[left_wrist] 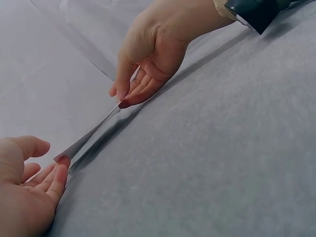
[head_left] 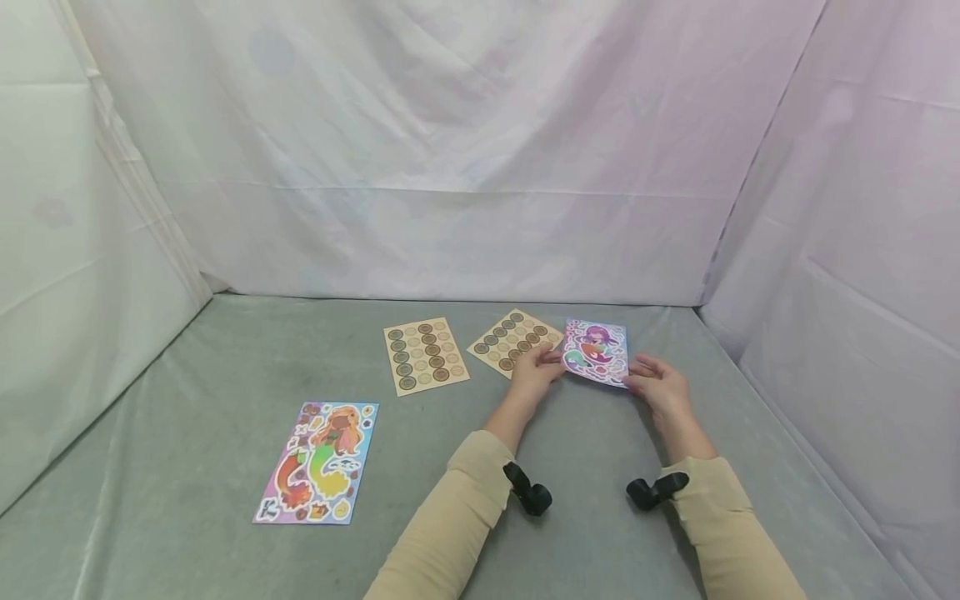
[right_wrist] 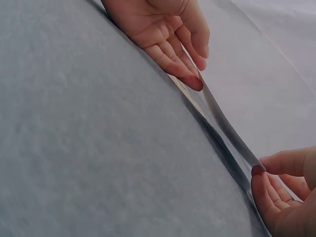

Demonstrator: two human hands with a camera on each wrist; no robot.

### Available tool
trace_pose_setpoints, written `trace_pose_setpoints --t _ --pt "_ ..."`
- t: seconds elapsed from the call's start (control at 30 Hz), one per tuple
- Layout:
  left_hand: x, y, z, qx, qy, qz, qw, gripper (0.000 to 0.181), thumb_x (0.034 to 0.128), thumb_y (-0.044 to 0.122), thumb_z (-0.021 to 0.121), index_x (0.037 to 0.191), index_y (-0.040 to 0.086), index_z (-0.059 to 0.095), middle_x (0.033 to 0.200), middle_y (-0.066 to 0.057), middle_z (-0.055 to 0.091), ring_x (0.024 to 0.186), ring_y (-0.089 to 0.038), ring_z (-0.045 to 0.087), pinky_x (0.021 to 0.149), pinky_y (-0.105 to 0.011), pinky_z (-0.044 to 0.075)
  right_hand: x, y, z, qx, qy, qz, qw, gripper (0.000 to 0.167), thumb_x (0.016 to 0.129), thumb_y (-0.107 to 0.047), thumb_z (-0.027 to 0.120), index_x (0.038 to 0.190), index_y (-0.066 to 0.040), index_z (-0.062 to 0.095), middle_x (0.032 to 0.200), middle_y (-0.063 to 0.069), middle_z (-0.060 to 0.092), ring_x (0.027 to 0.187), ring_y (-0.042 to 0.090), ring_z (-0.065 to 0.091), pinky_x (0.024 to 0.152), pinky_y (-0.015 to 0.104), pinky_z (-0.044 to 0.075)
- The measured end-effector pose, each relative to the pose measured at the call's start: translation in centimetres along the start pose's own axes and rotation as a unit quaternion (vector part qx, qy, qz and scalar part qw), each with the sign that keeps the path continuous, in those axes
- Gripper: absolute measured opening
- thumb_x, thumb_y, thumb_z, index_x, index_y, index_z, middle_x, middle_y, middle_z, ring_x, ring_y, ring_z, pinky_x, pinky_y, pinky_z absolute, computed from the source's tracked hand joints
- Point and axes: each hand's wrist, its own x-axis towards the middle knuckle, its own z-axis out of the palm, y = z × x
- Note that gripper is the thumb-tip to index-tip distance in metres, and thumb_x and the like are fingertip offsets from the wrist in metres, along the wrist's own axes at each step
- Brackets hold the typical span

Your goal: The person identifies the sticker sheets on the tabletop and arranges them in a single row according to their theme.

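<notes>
Head view: a small mermaid sheet is between two hands; the left hand partly hides one coin sheet, with a second coin sheet and a large mermaid sheet farther left. Left wrist view: left fingers support the paper, thumb free. Right wrist view: the right hand pinches its corner above grey cloth.

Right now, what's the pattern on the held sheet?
Held sheet: purple-haired mermaid, clearest in the head view.
</notes>
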Motion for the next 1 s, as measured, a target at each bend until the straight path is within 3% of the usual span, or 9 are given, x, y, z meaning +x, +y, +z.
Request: trace_pose_setpoints --t 0.2,0.57,0.8,1.0 --pt "0.2 -0.1 -0.2 -0.016 0.002 -0.009 0.9998 0.054 0.0825 -0.001 0.067 0.134 -0.002 0.051 0.111 -0.006 0.067 0.091 -0.015 0.065 0.078 -0.024 0.053 0.0 -0.1 0.2 0.002 0.006 -0.002 1.0 0.063 0.084 0.004 0.066 0.143 -0.006 0.045 0.136 0.017 0.051 0.103 0.015 0.057 0.069 0.015 0.051" --pt "-0.1 0.8 -0.5 -0.034 0.01 -0.007 0.9994 0.055 0.0802 -0.003 0.069 0.133 0.001 0.054 0.114 -0.009 0.065 0.088 -0.014 0.065 0.076 -0.026 0.053 -0.4 -0.6 0.2 0.024 -0.008 -0.056 0.9981 0.062 0.082 0.01 0.065 0.14 0.002 0.044 0.131 0.021 0.053 0.08 -0.001 0.058 0.071 0.015 0.05" --pt "-0.1 1.3 -0.5 -0.034 0.025 0.003 0.9991 0.055 0.0789 -0.001 0.072 0.132 0.003 0.056 0.106 -0.006 0.064 0.084 -0.012 0.064 0.074 -0.026 0.053 -0.8 -1.4 0.3 0.017 -0.007 -0.045 0.9988 0.061 0.083 0.007 0.065 0.14 -0.003 0.046 0.133 0.018 0.052 0.09 0.006 0.058 0.073 0.017 0.051" --pt "-0.1 2.0 -1.0 -0.064 0.022 0.012 0.9976 0.056 0.078 -0.002 0.072 0.131 -0.001 0.054 0.108 -0.012 0.064 0.083 -0.014 0.064 0.075 -0.029 0.054 -1.7 -2.3 0.5 0.02 -0.017 -0.056 0.9981 0.06 0.085 0.005 0.064 0.142 -0.004 0.045 0.135 0.018 0.051 0.093 0.007 0.058 0.076 0.017 0.051"
